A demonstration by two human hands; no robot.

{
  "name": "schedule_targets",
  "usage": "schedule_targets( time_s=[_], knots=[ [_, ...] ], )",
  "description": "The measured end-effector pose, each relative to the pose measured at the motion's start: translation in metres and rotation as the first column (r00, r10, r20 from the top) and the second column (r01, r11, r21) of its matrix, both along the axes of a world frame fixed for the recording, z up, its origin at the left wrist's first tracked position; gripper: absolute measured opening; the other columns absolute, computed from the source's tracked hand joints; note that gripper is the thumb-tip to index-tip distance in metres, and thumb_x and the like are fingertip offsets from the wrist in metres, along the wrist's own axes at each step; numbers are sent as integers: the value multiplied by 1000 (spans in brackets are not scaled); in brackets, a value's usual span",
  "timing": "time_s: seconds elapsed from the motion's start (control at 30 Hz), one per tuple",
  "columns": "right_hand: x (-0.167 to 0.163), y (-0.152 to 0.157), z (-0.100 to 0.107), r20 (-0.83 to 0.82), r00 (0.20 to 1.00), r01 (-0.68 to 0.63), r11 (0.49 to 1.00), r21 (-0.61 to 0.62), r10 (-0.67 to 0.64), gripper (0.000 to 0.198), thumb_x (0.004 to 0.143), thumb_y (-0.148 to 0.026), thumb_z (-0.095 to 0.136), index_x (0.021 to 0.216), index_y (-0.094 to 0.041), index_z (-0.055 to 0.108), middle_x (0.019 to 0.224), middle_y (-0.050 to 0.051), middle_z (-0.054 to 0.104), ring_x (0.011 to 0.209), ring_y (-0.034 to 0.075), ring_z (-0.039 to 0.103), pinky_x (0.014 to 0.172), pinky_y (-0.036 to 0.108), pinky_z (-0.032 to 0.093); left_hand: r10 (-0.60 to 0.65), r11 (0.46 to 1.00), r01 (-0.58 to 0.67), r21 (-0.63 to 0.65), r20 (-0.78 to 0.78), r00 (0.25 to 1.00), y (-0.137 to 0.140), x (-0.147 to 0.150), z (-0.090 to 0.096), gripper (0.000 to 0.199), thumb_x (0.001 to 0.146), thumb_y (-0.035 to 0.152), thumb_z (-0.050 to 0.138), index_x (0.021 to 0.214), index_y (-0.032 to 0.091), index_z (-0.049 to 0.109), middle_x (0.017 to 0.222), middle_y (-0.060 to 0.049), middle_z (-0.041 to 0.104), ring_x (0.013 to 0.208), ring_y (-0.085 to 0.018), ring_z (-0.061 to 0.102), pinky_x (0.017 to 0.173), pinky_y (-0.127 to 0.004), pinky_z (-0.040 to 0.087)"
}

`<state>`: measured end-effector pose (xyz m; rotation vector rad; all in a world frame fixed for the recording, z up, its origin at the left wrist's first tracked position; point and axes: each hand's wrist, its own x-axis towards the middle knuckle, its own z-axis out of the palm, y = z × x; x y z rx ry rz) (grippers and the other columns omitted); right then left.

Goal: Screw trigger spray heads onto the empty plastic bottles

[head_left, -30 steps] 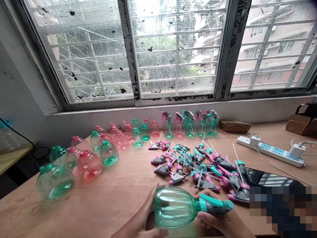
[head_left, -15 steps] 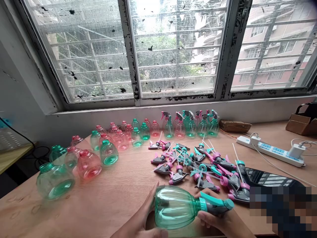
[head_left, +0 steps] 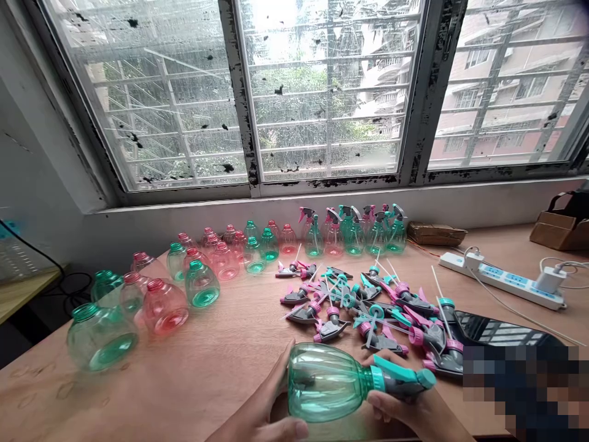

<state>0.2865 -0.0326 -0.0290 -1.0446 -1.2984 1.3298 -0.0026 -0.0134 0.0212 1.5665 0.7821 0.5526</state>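
A clear green spray bottle (head_left: 324,383) lies sideways in my hands, its base to the left and its turquoise and grey trigger head (head_left: 400,377) to the right. My left hand (head_left: 271,399) cups the base, with the thumb low in front and the fingers partly hidden behind the plastic. Around the turquoise collar and the neck, my right hand (head_left: 407,408) is closed, thumb in front. Just beyond the bottle lies a loose pile of trigger spray heads (head_left: 331,325), pink with grey and turquoise with grey, with thin white tubes.
Several open green and pink bottles (head_left: 165,307) stand at the left and back. Bottles with trigger heads (head_left: 354,236) line the wall. At the right are a power strip (head_left: 501,279), a black glossy object (head_left: 506,331), a flat brown package (head_left: 437,234) and a cardboard box (head_left: 559,227).
Almost nothing differs. My left thumb and the bottle's base have shifted very slightly, and both hands stay around the bottle.
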Motion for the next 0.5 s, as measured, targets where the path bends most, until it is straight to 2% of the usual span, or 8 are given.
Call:
schedule_targets(
  time_s=[0.13,0.27,0.37,0.5],
  knots=[
    [-1,-1,2,1,1000,30,999,18,-30,39,74,-51,79,96,-23,62,56,-4,62,50,16,53,52,28,42,18,999,-17,39,-14,1000,-1,0,-2,100,86,26,70,158,32,1,169,0,16,154,-29,16,126,-45,12],
    [-1,-2,2,-16,999,28,999,16,-28,37,75,-50,79,93,-23,62,57,-5,62,51,15,51,53,27,42,13,995,-14,94,6,1000,-1,0,-3,99,89,24,67,157,37,-5,169,2,15,153,-27,21,126,-44,13],
    [0,-2,1,-3,1000,18,999,34,-17,35,74,-48,79,92,-24,62,59,-4,63,51,15,52,52,26,42,-9,997,7,81,25,1000,2,-1,-7,108,86,21,71,156,38,-9,169,1,13,153,-29,19,126,-47,13],
    [1,0,0,12,1000,-2,999,50,1,32,75,-47,79,90,-24,62,61,-4,64,50,15,54,50,25,43,-17,999,16,29,58,998,4,-4,-10,103,85,27,74,158,35,2,169,0,15,154,-32,13,125,-49,14]
  ],
)
